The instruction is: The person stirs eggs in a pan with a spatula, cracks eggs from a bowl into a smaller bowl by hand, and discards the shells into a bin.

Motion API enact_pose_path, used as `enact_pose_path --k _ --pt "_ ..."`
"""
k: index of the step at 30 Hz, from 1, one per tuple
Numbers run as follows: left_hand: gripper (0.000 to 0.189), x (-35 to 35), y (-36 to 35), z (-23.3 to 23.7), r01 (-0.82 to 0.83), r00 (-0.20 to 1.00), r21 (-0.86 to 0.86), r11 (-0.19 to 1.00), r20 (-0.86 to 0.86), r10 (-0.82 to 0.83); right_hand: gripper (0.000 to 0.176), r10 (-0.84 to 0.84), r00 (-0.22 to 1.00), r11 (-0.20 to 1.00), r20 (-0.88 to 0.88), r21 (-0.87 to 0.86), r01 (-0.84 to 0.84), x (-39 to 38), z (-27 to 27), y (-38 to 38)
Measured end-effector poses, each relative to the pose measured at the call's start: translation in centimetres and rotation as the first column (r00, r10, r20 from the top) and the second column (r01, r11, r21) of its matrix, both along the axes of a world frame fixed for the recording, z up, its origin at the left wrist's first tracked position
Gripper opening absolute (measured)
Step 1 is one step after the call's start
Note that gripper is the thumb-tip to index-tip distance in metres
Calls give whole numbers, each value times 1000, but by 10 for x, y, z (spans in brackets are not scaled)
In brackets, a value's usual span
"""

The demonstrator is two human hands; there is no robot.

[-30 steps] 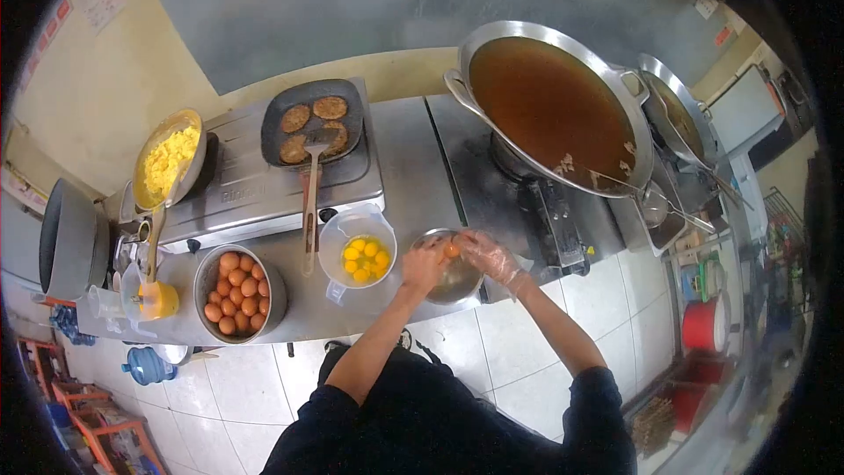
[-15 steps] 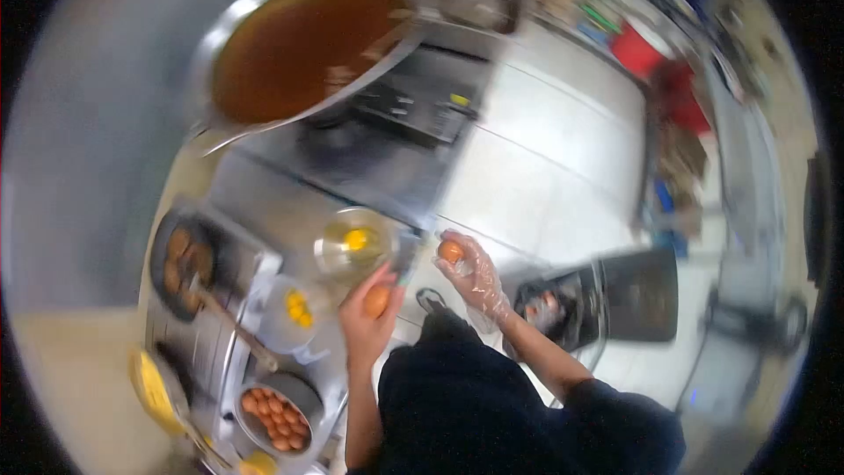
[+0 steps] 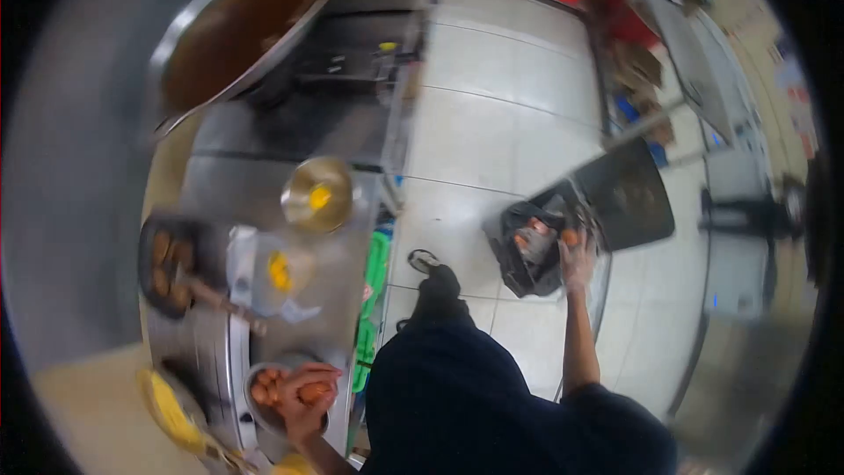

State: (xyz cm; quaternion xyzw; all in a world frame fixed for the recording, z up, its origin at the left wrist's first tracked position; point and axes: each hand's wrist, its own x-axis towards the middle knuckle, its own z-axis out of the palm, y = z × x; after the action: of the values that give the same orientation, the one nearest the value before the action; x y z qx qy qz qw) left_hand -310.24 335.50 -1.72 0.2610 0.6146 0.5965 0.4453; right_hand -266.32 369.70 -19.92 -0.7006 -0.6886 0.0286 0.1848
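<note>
The right hand point(image 3: 576, 259) pinches an eggshell point(image 3: 570, 236) above the right-side bin bag point(image 3: 519, 268); released early, it may miss. The left hand point(image 3: 301, 406) clasps an egg point(image 3: 310, 392) at near left, and squeezing could crack it.

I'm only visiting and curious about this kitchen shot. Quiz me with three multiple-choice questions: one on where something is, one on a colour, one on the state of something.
1. Where is the right hand?
A. Over the black bin bag on the floor
B. On the frying pan's handle
C. Inside the wok

2. What colour is the liquid in the big wok?
A. Green
B. Brown
C. White

3. How is the left hand?
A. Flat on the counter
B. Holding a spatula
C. Curled on a brown egg at the bowl of eggs

Answers:
1. A: the arm stretches out from the counter and the hand hangs above the bag's open mouth.
2. B: the wok is filled with a brown broth.
3. C: the fingers wrap round an egg just above the other eggs.
</note>
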Motion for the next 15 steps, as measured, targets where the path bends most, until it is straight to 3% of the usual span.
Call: enact_pose_path --k 1,2,4,6,8,10,12,13,15 --pt "23 -15 -30 -2 -41 942 -15 999 -334 33 60 -63 995 973 82 -218 79 3 -32 -12" --pt "23 -18 -65 -3 -119 772 -49 992 -632 62 68 51 998 995 -21 -87 -53 25 -81 -27" --pt "25 -24 -110 2 -507 697 -213 835 -672 252 64 124 977 973 -172 -174 -154 -21 -67 -65" --pt "27 -37 -161 -11 -645 496 -330 689 -867 49 50 332 912 932 -241 -66 -357 -63 -66 -108" --pt "32 -52 -207 -52 -673 501 -409 616 -865 -28 43 475 755 858 -453 46 -512 -102 -90 -147" --pt "41 -51 -211 -63 -702 528 -491 516 -845 -86 39 590 687 734 -424 -73 -675 -142 -52 -176" --pt "46 -55 -203 -78 -682 595 -574 453 -796 -114 36 731 508 545 -456 -57 -836 -185 -4 -206" --pt "51 -55 -199 -86 -642 655 -653 402 -739 -155 35 725 467 501 -506 -77 -862 -202 17 -219" --pt "54 -54 -193 -106 -622 674 -666 412 -723 -153 34 718 431 460 -547 -92 -883 -226 44 -235"
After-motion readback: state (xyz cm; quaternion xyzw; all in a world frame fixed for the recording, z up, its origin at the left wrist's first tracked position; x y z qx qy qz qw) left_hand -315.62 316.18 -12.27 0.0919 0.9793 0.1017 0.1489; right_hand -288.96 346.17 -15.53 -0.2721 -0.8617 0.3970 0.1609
